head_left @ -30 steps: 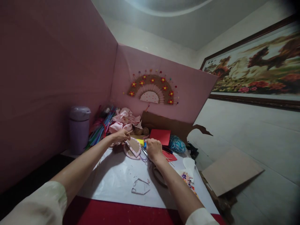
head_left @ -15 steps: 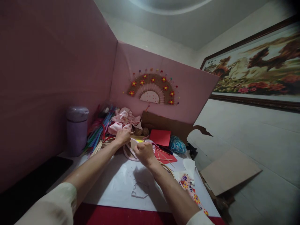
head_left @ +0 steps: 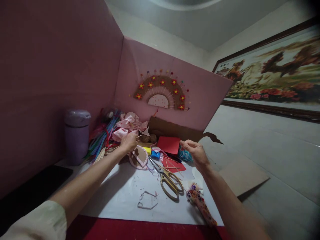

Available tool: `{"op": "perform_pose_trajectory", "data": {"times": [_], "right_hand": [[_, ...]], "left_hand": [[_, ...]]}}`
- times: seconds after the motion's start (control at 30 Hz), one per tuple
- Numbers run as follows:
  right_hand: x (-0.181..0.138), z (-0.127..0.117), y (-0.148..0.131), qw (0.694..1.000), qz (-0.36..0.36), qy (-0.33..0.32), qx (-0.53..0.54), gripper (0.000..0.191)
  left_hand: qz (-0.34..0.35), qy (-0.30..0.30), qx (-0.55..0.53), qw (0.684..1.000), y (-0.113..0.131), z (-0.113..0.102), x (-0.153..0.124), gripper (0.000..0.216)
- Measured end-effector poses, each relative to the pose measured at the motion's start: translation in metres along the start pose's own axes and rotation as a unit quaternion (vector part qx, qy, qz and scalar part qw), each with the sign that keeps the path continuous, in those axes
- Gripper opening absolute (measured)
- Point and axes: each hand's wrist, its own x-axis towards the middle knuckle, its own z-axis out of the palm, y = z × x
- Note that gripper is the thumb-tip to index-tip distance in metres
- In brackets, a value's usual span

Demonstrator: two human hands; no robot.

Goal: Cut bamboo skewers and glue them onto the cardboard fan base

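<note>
My left hand (head_left: 128, 141) is closed on a thin wooden stick at the back of the white sheet (head_left: 120, 196), just left of a pink-edged cardboard heart (head_left: 139, 156). Raised above the red paper (head_left: 169, 144) and the blue yarn ball (head_left: 185, 155), my right hand (head_left: 196, 151) has its fingers loosely curled and holds nothing that I can see. Gold-handled scissors (head_left: 168, 178) lie on the sheet between the two hands, free of both.
A lilac lidded jar (head_left: 76, 135) stands at the left by the pink board wall. Coloured strips, pink cloth (head_left: 130, 125), brown cardboard (head_left: 175, 130), a floral fabric piece (head_left: 200, 203) and a paper offcut (head_left: 147, 200) lie around. A cardboard sheet (head_left: 243, 173) rests off the right edge.
My right hand left the heart and scissors and rose to the right, above the red paper. The scissors now lie in full view on the sheet. My left hand stayed with its stick.
</note>
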Motion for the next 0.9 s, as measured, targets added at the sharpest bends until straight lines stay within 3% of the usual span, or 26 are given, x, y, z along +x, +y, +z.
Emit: {"op": "perform_pose_trajectory", "data": {"times": [0.07,0.2,0.27,0.33,0.47,0.57,0.67,0.7,0.77,0.83,0.9], "right_hand": [[-0.004,0.001,0.002,0.999,0.026,-0.027,0.010,0.042],[-0.017,0.023,-0.004,0.977,0.123,-0.093,0.145,0.051],[-0.022,0.033,-0.011,0.955,0.155,-0.119,0.224,0.051],[-0.027,0.038,-0.019,0.934,0.175,-0.140,0.280,0.051],[-0.039,0.030,-0.026,0.909,0.193,-0.178,0.324,0.051],[-0.048,0.012,-0.017,0.939,0.190,-0.143,0.249,0.049],[-0.056,-0.005,-0.006,0.993,0.113,0.016,-0.018,0.043],[-0.058,-0.009,-0.004,0.987,0.059,0.076,-0.127,0.038],[-0.061,-0.012,-0.004,0.947,-0.034,0.155,-0.279,0.033],[-0.062,-0.012,-0.006,0.940,-0.062,0.161,-0.293,0.033],[-0.060,-0.013,-0.007,0.975,0.008,0.115,-0.188,0.041]], "left_hand": [[0.035,-0.010,-0.050,0.998,0.025,-0.004,-0.007,0.018],[0.127,-0.101,-0.177,0.971,0.078,-0.005,-0.035,0.039],[0.182,-0.196,-0.364,0.892,0.097,-0.003,-0.051,0.039],[0.146,-0.185,-0.446,0.864,0.105,-0.002,-0.063,0.032],[0.029,-0.140,-0.513,0.846,0.098,-0.010,-0.071,0.025],[0.003,-0.162,-0.499,0.852,0.085,-0.023,-0.075,0.021],[0.020,-0.199,-0.446,0.873,0.077,-0.032,-0.086,0.016],[0.030,-0.212,-0.431,0.877,0.077,-0.033,-0.092,0.015],[0.052,-0.240,-0.402,0.882,0.079,-0.037,-0.107,0.014],[0.076,-0.285,-0.368,0.882,0.083,-0.041,-0.126,0.014],[0.081,-0.350,-0.349,0.866,0.086,-0.047,-0.148,0.011]]}}
